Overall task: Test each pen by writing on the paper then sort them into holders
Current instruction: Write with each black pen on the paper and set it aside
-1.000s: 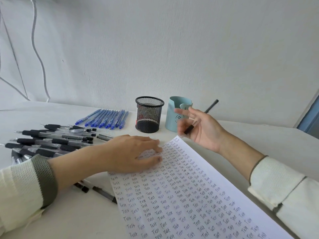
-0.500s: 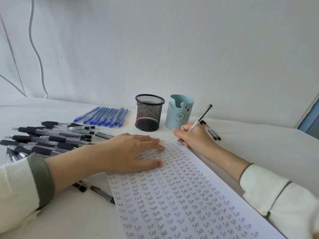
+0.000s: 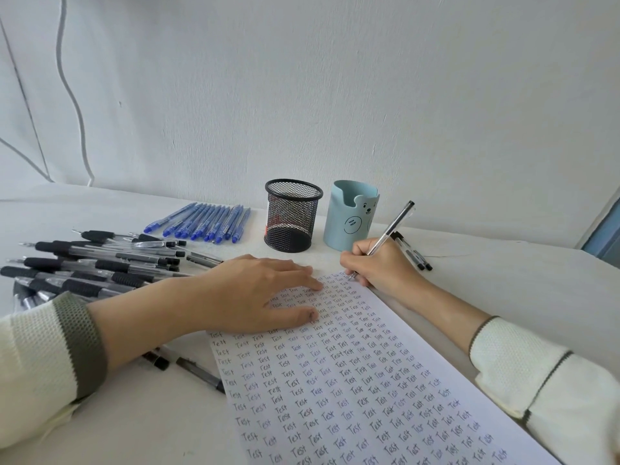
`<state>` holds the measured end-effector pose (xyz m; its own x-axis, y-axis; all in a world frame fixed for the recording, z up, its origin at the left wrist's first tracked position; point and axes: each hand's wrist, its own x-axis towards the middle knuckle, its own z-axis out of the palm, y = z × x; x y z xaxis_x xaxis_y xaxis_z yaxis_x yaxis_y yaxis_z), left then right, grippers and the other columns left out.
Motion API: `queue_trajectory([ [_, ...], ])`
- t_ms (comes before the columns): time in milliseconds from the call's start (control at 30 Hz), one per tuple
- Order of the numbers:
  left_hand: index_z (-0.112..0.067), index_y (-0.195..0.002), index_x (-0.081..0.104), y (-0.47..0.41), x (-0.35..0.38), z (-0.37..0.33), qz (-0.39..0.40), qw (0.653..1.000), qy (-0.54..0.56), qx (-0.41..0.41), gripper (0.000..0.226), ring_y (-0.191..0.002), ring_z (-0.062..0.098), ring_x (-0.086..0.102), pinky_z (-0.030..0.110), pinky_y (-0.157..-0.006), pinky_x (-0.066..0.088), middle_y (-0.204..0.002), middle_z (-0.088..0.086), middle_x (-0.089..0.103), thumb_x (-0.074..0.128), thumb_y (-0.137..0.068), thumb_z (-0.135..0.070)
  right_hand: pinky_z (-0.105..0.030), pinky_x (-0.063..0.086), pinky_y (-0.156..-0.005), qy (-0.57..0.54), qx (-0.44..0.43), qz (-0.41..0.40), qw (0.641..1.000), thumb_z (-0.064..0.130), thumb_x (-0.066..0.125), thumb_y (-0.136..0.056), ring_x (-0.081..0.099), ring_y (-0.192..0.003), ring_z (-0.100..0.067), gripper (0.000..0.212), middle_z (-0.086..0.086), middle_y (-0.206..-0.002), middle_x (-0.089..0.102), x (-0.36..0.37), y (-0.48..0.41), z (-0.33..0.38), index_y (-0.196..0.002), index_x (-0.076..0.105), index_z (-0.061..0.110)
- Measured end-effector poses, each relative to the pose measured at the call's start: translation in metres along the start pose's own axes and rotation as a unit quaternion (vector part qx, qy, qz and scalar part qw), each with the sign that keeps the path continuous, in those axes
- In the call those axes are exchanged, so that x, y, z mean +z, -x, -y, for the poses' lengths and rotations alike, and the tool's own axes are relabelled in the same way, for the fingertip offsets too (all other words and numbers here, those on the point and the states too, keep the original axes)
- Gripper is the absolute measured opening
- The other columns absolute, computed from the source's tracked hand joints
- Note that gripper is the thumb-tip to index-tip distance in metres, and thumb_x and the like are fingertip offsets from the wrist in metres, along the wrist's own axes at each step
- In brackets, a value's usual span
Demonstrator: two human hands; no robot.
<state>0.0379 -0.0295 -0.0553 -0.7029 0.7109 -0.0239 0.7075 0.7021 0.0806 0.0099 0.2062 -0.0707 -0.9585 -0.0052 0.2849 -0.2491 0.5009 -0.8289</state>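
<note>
One paper (image 3: 355, 391) on white table (image 3: 510, 283), white wall (image 3: 335, 95)

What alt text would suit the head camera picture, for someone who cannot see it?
A right hand writes with a clear pen at the top of a paper filled with "Test", the left hand flat on it. Behind stand a black mesh holder and a blue bear holder.
</note>
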Motion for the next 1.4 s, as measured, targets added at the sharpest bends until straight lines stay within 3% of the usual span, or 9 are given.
queue_trajectory([
  [133,-0.054,-0.144,0.027,0.0001,-0.0005,-0.0007,-0.001,1.0,0.002,-0.001,0.063,-0.141,0.004,0.033,0.031,-0.117,0.023,-0.157,-0.027,0.019,0.026,-0.087,-0.078,-0.017,0.045,-0.051,0.014,-0.004,-0.009,1.0,-0.001,0.063,-0.083,0.049,-0.04,-0.005,0.045,-0.013,-0.05,0.047,-0.0005,0.0007,-0.0001,-0.047,0.039,0.011],
  [300,-0.055,-0.144,0.026,-0.0007,0.0008,0.0007,-0.001,1.0,0.002,0.0,0.063,-0.141,0.004,0.033,0.032,-0.117,0.023,-0.157,-0.027,0.019,0.025,-0.086,-0.08,-0.019,0.045,-0.053,0.005,0.016,0.004,1.0,0.001,0.062,-0.084,0.045,-0.038,-0.008,0.046,-0.01,-0.052,0.055,-0.0016,0.003,0.0031,-0.045,0.04,0.013],
  [433,-0.055,-0.144,0.026,-0.0007,0.0014,0.0009,-0.002,1.0,0.003,0.0,0.063,-0.141,0.004,0.033,0.032,-0.117,0.023,-0.157,-0.027,0.019,0.025,-0.086,-0.08,-0.023,0.044,-0.053,0.013,0.014,0.006,1.0,-0.001,0.061,-0.083,0.047,-0.036,-0.001,0.044,-0.023,-0.063,0.053,-0.0021,0.0045,0.0059,-0.048,0.038,0.01],
  [500,-0.056,-0.144,0.026,-0.0006,0.0011,0.0007,-0.003,1.0,0.005,0.0,0.063,-0.141,0.004,0.033,0.033,-0.118,0.023,-0.157,-0.027,0.019,0.025,-0.086,-0.08,-0.025,0.047,-0.056,0.011,0.013,0.0,1.0,-0.002,0.061,-0.083,0.046,-0.036,-0.002,0.044,-0.021,-0.061,0.052,-0.0022,0.0047,0.0058,-0.048,0.038,0.009],
  [733,-0.055,-0.144,0.027,0.0005,0.0005,-0.0001,-0.002,1.0,0.007,-0.001,0.063,-0.14,0.004,0.034,0.033,-0.118,0.024,-0.157,-0.027,0.02,0.026,-0.086,-0.08,-0.016,0.041,-0.045,0.02,0.014,-0.003,1.0,-0.002,0.062,-0.083,0.045,-0.035,-0.005,0.047,-0.019,-0.058,0.054,-0.0032,0.0056,0.0076,-0.044,0.039,0.012],
  [833,-0.055,-0.144,0.027,0.0004,0.0004,-0.0003,0.0,1.0,0.007,-0.002,0.063,-0.141,0.004,0.033,0.033,-0.118,0.023,-0.157,-0.027,0.02,0.025,-0.086,-0.08,-0.017,0.044,-0.048,0.022,0.013,-0.011,1.0,-0.002,0.062,-0.083,0.045,-0.036,-0.004,0.046,-0.016,-0.053,0.052,-0.0032,0.0052,0.0069,-0.045,0.038,0.011],
  [1400,-0.055,-0.144,0.026,0.0006,0.0,-0.0011,0.004,1.0,0.006,-0.004,0.068,-0.141,0.004,0.033,0.033,-0.117,0.022,-0.157,-0.027,0.02,0.021,-0.082,-0.083,-0.018,0.04,-0.045,0.034,0.015,-0.024,0.999,0.001,0.062,-0.083,0.048,-0.037,-0.001,0.041,-0.023,-0.063,0.054,-0.004,0.0026,0.0021,-0.05,0.038,0.008],
])
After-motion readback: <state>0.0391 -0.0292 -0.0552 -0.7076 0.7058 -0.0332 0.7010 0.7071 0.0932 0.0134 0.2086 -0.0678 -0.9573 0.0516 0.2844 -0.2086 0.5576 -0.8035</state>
